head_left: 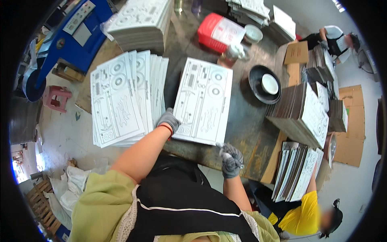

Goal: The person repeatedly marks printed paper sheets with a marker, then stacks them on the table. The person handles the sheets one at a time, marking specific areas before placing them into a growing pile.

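A stack of white printed sheets (203,101) with black line drawings lies in front of me on the dark table. My left hand (169,121), in a grey glove, grips its lower left edge. Just off the near right corner of that stack is my right hand (231,159), gloved too, its fingers curled closed. A small tip pokes out toward the corner, but what the hand holds is too small to make out. To the left, a fanned pile of similar printed sheets (115,101) overlaps in several layers.
A tall stack of boards (141,24) stands far left, near a blue machine (76,36). Beyond the sheets are a red box (209,30), a clear jug (234,52) and a black bowl (254,78) holding a white cup. More board stacks (298,113) stand right, beside a yellow-sleeved person (300,213).
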Demonstrator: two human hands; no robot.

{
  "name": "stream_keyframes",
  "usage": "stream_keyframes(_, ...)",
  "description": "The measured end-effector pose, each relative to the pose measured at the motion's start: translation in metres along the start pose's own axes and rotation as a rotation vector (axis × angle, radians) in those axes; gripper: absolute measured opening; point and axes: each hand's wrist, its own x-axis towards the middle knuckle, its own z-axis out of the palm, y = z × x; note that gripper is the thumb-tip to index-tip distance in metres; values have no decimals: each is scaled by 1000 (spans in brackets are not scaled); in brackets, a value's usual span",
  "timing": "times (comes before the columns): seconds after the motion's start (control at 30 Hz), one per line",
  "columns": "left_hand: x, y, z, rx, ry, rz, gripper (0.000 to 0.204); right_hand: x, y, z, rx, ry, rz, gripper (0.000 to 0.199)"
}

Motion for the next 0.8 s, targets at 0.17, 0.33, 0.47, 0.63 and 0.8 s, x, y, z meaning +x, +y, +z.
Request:
stream_keyframes(0.17,-55,45,-29,223,137,-50,53,3,-31,-6,299,19,-75,16)
stream_keyframes(0.33,-69,-13,-40,-852,80,292,66,11,-45,0,332,29,-57,16)
stream_keyframes(0.47,-126,-62,-166,-1236,330,303,70,15,-30,-1,323,-16,-73,27)
stream_keyframes(0.63,-131,-194,-244,-205,659,26,62,23,-17,24,489,76,-73,40)
stream_keyframes(0.8,-139,-67,-132,313,600,652,71,61,5,40,443,40,16,38)
